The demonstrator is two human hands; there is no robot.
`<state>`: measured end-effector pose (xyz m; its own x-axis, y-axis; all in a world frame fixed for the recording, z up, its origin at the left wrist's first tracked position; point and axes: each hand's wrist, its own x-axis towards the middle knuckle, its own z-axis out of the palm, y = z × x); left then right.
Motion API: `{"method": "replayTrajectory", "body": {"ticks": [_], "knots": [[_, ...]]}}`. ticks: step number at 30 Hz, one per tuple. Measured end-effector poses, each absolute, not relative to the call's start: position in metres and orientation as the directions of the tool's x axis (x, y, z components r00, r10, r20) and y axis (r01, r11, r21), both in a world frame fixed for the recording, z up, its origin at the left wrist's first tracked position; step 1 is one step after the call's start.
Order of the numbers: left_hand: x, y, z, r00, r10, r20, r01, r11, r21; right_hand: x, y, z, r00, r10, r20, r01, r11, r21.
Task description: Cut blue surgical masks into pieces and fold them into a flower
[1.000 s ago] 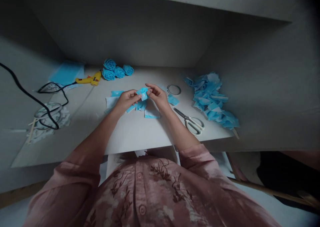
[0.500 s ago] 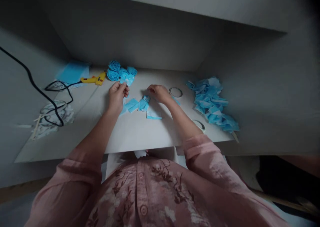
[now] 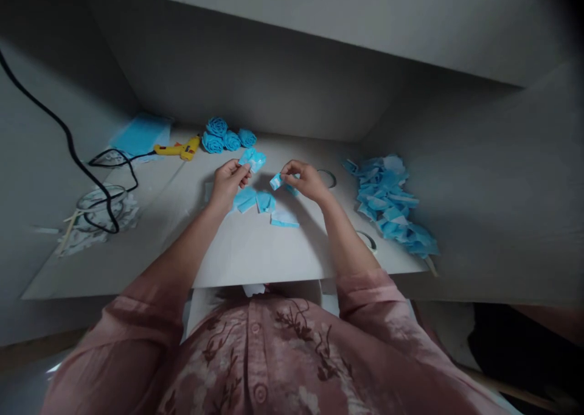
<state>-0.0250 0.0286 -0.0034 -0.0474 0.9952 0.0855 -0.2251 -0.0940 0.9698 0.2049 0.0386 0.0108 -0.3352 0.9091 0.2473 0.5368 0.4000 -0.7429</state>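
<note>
My left hand (image 3: 231, 182) pinches a small blue flower (image 3: 252, 159) made of thin folded sheet, with a pale patch on it. Between the fingertips of my right hand (image 3: 303, 179) is a small blue and white petal piece (image 3: 276, 181), raised a little to the right of the flower and apart from it. Below both hands, several loose blue pieces (image 3: 265, 202) lie on the white table. One piece with a white face and a blue edge (image 3: 285, 220) lies nearest me. Finished blue rosettes (image 3: 222, 136) sit together behind my left hand.
A yellow glue gun (image 3: 185, 149) lies at the back left beside a flat blue sheet (image 3: 142, 133). Its black cord (image 3: 68, 138) loops over a roll and white scraps (image 3: 107, 214). A blue scrap heap (image 3: 387, 196) lies right, near two tape rolls (image 3: 366, 241). Walls enclose the table.
My right hand has picked up a petal piece from the table and lifted it. My left hand has brought the flower rightward, nearer to it. The view has shifted slightly.
</note>
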Motion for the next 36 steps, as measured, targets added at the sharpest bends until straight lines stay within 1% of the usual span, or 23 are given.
{"method": "replayTrajectory", "body": {"ticks": [2,4,7,10,16,21,27,36], "knots": [[-0.024,0.028,-0.004,-0.025,0.995,0.096,-0.201,-0.099,0.974,0.207,0.029,0.011,-0.277,0.914,0.295,0.345,0.382,-0.858],[-0.023,0.027,-0.005,-0.009,0.994,0.108,-0.171,-0.107,0.979,0.205,0.022,0.007,-0.214,0.935,0.284,0.208,0.327,-0.922],[-0.021,0.026,-0.004,-0.011,0.995,0.099,-0.154,-0.099,0.983,0.199,0.016,-0.004,-0.158,0.958,0.240,0.056,0.251,-0.966],[-0.020,0.026,-0.003,-0.013,0.997,0.082,-0.156,-0.083,0.984,0.195,0.014,-0.009,-0.158,0.961,0.226,-0.007,0.228,-0.974],[-0.018,0.025,-0.008,0.061,0.990,0.127,-0.088,-0.121,0.989,0.192,0.011,-0.008,-0.198,0.948,0.251,0.048,0.265,-0.963],[-0.017,0.027,-0.014,0.109,0.989,0.098,-0.091,-0.088,0.992,0.189,0.007,-0.009,-0.191,0.933,0.306,0.089,0.327,-0.941],[-0.016,0.026,-0.012,0.122,0.988,0.097,-0.080,-0.088,0.993,0.187,0.003,-0.006,-0.196,0.934,0.298,0.198,0.335,-0.921],[-0.015,0.023,-0.010,0.161,0.982,0.096,-0.091,-0.082,0.993,0.189,0.008,-0.012,-0.177,0.945,0.274,0.248,0.313,-0.917]]}}
